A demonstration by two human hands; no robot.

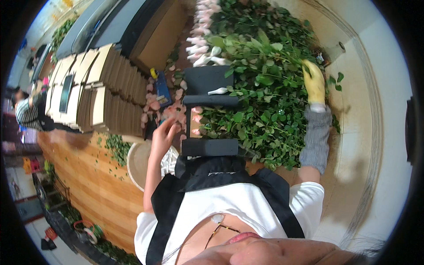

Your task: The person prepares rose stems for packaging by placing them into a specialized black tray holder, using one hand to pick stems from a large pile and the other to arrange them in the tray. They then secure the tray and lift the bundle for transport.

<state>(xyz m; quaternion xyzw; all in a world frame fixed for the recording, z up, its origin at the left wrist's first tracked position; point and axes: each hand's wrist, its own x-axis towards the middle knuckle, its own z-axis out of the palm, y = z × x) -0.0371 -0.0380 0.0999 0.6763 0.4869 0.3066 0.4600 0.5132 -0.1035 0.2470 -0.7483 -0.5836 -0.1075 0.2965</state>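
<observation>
My right hand (313, 81), in a yellow glove with a grey striped sleeve, grips green leafy stems (293, 58) at the right side of the bench. My bare left hand (161, 137) hovers by loose pink petals (175, 112), thumb and forefinger apart, with nothing visible in it. Between my hands lies a thick pile of leafy rose stems (265, 116). One flower head in a white sleeve (217, 91) rests on a dark padded stand (208, 79). Pink blooms (196, 118) show between the two lower pads. Farther off runs a row of sleeved pink heads (200, 26).
Left stand stacked cardboard sheets (112, 99) with a phone (66, 93) on top. A blue tool (162, 87) lies among the petals. Beside my left arm is a tub (135, 165) holding white sleeves (169, 160). Another person (28, 112) is at far left. A bottle (335, 51) stands right.
</observation>
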